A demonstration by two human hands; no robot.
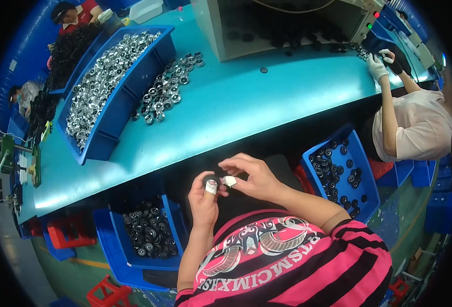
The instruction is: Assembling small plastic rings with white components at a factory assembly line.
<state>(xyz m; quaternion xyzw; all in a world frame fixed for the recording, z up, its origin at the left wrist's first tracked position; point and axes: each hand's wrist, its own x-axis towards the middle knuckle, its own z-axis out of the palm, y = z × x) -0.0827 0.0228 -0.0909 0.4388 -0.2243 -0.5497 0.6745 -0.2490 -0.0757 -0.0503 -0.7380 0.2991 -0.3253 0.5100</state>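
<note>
Over my lap, my left hand (204, 201) is closed round a small black wheel (211, 178), its thumb wrapped in white tape. Just to its right is my right hand (254, 177), fingers curved and apart, with white tape on the thumb too. The right thumb comes close to the wheel; whether it touches is too small to tell. Beyond the hands, shiny silver hub-like parts (167, 89) lie loose on the teal table (226, 123), beside a long blue bin (114, 105) heaped with more of them.
Blue bins of black wheels stand below the table, at left (114, 220) and right (372, 187). A grey machine housing (210, 30) sits at the back. At right, a gloved co-worker (410, 120) handles small parts; other people (75, 18) are at far left. Red stools (108, 292) stand low.
</note>
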